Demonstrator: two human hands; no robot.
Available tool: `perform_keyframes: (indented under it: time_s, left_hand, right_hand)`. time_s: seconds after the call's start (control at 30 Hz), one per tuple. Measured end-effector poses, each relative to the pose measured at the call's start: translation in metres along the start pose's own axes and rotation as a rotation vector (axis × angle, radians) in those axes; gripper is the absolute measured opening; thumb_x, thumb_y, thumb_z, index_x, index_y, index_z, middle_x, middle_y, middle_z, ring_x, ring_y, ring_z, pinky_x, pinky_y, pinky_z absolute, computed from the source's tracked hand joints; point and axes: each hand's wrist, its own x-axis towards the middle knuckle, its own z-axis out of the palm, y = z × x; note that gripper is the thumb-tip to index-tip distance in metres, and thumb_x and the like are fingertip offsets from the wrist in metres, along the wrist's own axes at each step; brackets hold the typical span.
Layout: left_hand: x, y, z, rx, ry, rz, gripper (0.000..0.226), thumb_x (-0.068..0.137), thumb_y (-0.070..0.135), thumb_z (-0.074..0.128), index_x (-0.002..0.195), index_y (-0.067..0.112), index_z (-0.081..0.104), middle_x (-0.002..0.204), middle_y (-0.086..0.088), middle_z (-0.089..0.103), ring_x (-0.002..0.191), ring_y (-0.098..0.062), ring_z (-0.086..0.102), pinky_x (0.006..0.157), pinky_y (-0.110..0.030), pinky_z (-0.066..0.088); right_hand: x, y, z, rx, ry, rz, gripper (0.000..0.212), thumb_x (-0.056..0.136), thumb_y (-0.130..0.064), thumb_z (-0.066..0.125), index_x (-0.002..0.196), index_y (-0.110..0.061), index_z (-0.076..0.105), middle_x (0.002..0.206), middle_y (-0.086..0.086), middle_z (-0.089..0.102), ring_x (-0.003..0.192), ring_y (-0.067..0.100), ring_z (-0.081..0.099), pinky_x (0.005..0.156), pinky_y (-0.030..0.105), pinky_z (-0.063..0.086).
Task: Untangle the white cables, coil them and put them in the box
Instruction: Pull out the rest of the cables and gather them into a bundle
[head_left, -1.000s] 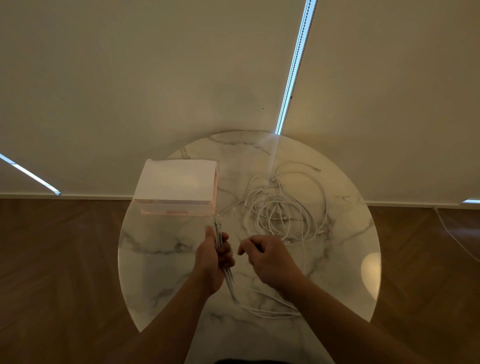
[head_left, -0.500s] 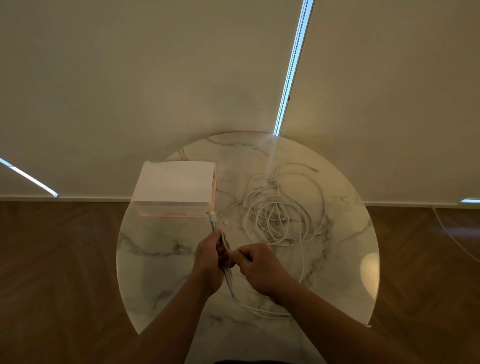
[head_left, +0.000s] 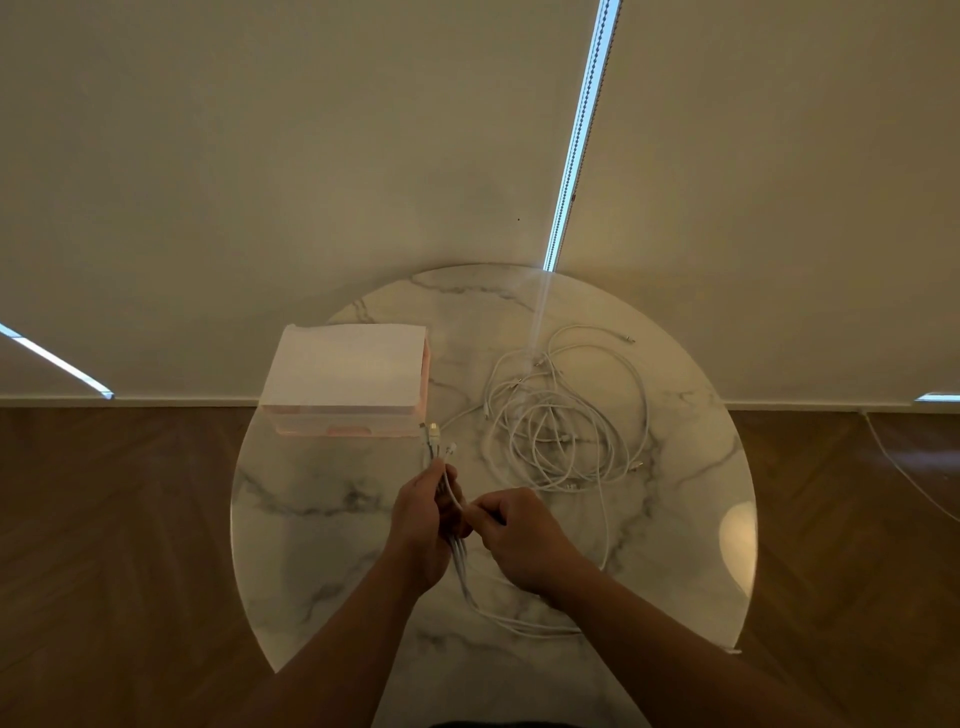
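White thin cables (head_left: 563, 421) mostly lie tangled toward the round marble table's (head_left: 311, 499) far-right edge. Left hand (head_left: 423, 525) grips several gathered ends; right hand (head_left: 522, 535) pinches one strand. Untangling underway; next, draw it free.

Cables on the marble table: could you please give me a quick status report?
Left hand shut on a cable bundle, plugs up. Right hand pinching one strand beside it. Tangled pile loose on the table. Box closed.
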Motion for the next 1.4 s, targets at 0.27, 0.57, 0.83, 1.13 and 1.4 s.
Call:
perform_keyframes:
  time_s: [0.27,0.57,0.83,1.13,1.4]
  left_hand:
    - [0.006,-0.004,-0.001,-0.028,0.0,0.038,0.033,0.104,0.021,0.037,0.074,0.01,0.045,0.054,-0.002,0.034,0.043,-0.014,0.03,0.04,-0.026,0.03]
    - [0.012,-0.006,-0.007,-0.242,0.011,-0.019,0.032,0.106,0.025,0.031,0.08,0.014,0.045,0.055,0.002,0.044,0.042,-0.013,0.042,0.042,-0.025,0.039]
    - [0.02,0.016,-0.019,-0.361,0.092,-0.011,0.033,0.102,0.012,0.026,0.073,0.018,0.038,0.043,0.009,0.023,0.03,-0.005,0.017,0.035,-0.016,0.013]
    - [0.021,0.018,-0.054,-0.342,0.265,0.022,0.032,0.099,0.007,0.025,0.072,0.02,0.037,0.043,0.009,0.023,0.031,-0.006,0.016,0.034,-0.017,0.013]
    - [0.018,0.018,-0.081,-0.287,0.409,0.083,0.034,0.1,0.007,0.027,0.07,0.02,0.036,0.041,0.01,0.024,0.031,-0.007,0.017,0.036,-0.018,0.014]
  right_hand:
    - [-0.007,0.003,0.001,-0.045,-0.058,0.063,0.03,0.096,-0.021,0.052,0.074,-0.014,0.071,0.048,-0.005,0.049,0.041,0.004,0.041,0.051,0.023,0.035]
    - [-0.032,0.023,0.008,-0.089,-0.175,0.111,0.033,0.098,-0.022,0.043,0.07,-0.016,0.059,0.055,0.006,0.058,0.041,0.013,0.051,0.051,0.031,0.048]
    - [-0.047,0.081,-0.003,-0.447,-0.167,-0.01,0.035,0.101,-0.039,0.039,0.071,-0.025,0.051,0.064,-0.009,0.05,0.075,0.019,0.058,0.073,0.035,0.041]
    - [-0.062,0.141,-0.042,-0.721,-0.124,-0.073,0.035,0.102,-0.044,0.03,0.1,-0.021,0.057,0.1,0.005,0.065,0.094,0.025,0.058,0.07,0.026,0.029]
    - [-0.057,0.15,-0.086,-0.889,-0.021,-0.153,0.027,0.103,-0.032,0.031,0.103,-0.022,0.056,0.097,-0.004,0.057,0.086,0.009,0.042,0.075,0.02,0.024]
